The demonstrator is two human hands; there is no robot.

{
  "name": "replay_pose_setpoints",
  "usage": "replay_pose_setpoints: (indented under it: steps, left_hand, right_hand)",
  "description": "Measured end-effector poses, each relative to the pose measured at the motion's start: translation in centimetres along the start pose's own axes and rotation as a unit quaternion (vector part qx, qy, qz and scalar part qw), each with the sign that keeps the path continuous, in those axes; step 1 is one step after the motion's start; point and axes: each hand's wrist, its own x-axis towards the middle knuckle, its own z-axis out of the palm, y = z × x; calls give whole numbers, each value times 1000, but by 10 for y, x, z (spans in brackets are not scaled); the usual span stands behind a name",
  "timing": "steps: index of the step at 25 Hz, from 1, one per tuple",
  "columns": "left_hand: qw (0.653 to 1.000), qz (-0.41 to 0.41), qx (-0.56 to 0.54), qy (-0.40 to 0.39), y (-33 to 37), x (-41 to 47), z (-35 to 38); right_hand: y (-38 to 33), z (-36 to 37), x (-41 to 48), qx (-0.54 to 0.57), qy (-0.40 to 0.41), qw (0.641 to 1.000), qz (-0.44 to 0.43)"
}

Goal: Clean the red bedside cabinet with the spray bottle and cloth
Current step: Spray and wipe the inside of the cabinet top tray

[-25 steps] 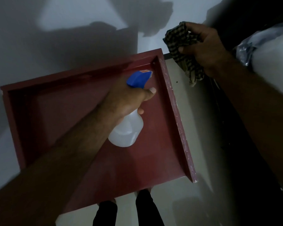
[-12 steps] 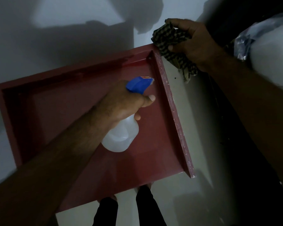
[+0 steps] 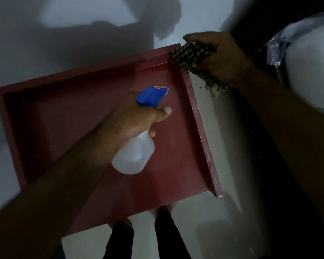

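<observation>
Our left hand (image 3: pixel 131 120) grips the spray bottle (image 3: pixel 135 156) by its neck, nozzle pointing away over the red bedside cabinet (image 3: pixel 202 131) just below. Our right hand (image 3: pixel 219 57) squeezes the cloth (image 3: pixel 191 55) — it sits on the cabinet's far corner, beyond the bottle and to its right.

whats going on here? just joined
A person is cleaning a red bedside cabinet in dim light. The left hand grips a spray bottle above the cabinet top, its blue nozzle aimed toward the far right corner. The right hand holds a bunched checkered cloth at that corner.
</observation>
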Motion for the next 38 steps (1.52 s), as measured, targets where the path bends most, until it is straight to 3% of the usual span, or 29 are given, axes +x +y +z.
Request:
replay_pose_setpoints:
  steps: [5, 13, 18, 26, 33, 38]
  left_hand:
    - [1000, 15, -3, -1, -2, -10, -3]
    - [1000, 17, -9, 25, 4, -19, -1]
    - [999, 19, -7, 35, 4, -21, 4]
    - [1000, 19, -13, 18, -9, -34, 13]
    - [1000, 24, -12, 4, -26, -49, 10]
    - [999, 31, -15, 4, -29, -57, 13]
  right_hand:
    - [0, 0, -27, -20, -32, 999, 16]
    - [-20, 7, -10, -58, 11, 997, -40]
    - [-10, 9, -57, -59, -28, 998, -1]
    - [-21, 12, -43, -104, -4, 994, 13]
    - [-13, 19, -108, -107, -31, 992, 66]
    - [-20, 24, -81, -108, 10, 992, 64]
